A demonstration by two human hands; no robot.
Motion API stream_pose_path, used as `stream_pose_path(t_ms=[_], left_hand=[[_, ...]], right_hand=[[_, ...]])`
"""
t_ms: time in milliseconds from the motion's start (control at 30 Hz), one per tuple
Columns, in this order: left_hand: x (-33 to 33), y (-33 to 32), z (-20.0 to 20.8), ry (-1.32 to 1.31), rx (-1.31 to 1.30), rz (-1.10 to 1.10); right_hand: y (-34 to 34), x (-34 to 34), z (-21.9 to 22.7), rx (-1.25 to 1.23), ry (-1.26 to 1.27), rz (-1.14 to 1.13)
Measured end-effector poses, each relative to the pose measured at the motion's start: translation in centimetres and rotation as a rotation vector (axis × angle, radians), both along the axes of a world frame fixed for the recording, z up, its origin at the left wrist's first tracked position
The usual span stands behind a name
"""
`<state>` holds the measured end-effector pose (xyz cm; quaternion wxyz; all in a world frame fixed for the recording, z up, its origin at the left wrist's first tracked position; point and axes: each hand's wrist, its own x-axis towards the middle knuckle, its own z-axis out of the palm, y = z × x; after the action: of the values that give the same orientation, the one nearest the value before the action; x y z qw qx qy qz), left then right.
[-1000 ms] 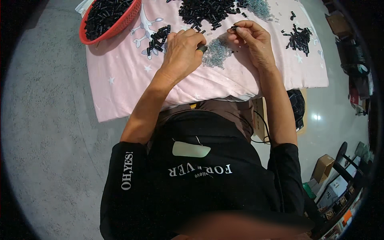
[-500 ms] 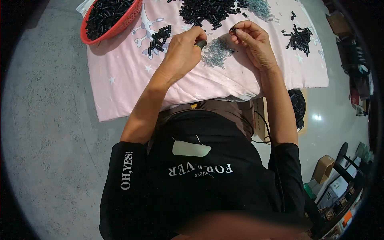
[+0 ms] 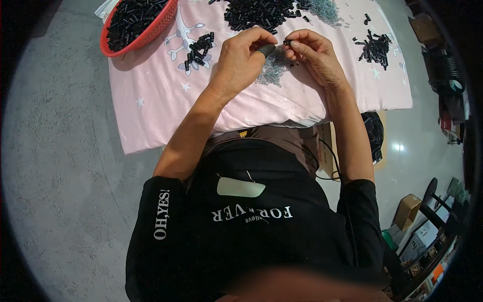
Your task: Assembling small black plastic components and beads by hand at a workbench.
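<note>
My right hand (image 3: 319, 58) pinches a small black cylindrical piece (image 3: 287, 42) between thumb and fingertips, above the table. Facing it, close by on the left, is my left hand (image 3: 241, 63), its index finger curled toward the thumb. A dark cover (image 3: 267, 49) sits on that thumb. Anything between the left fingertips is too small to make out. Below and between the hands lies a heap of tiny clear pieces (image 3: 274, 70). A small cluster of black cylindrical pieces (image 3: 199, 52) rests left of my left hand.
A red plastic basket (image 3: 142, 46) full of black pieces stands at the far left. Beyond my hands spreads a large black pile (image 3: 256, 14), beside more clear pieces (image 3: 324, 11). Another black heap (image 3: 375, 50) lies to the right. Pink patterned cloth (image 3: 156, 113) covers the table.
My left hand has moved right and slightly up, closer to my right hand. My right hand has shifted slightly left and still holds the black piece.
</note>
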<state>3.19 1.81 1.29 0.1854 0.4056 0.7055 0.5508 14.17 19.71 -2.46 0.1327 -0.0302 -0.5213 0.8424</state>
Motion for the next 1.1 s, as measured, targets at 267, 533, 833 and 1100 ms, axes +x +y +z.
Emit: stream_pose_path(t_ms=[267, 533, 833, 1100], left_hand=[[0.2, 0.4, -0.7, -0.041, 0.070, -0.024], [0.9, 0.7, -0.2, -0.046, 0.079, -0.007], [0.9, 0.7, -0.1, -0.013, 0.019, 0.018], [-0.2, 0.7, 0.3, 0.005, 0.007, 0.012]], right_hand=[[0.1, 0.0, -0.1, 0.004, -0.012, 0.026], [0.0, 0.0, -0.2, 0.026, -0.007, 0.032], [-0.2, 0.1, 0.0, 0.072, -0.039, 0.034], [-0.1, 0.1, 0.0, 0.055, -0.056, 0.072]])
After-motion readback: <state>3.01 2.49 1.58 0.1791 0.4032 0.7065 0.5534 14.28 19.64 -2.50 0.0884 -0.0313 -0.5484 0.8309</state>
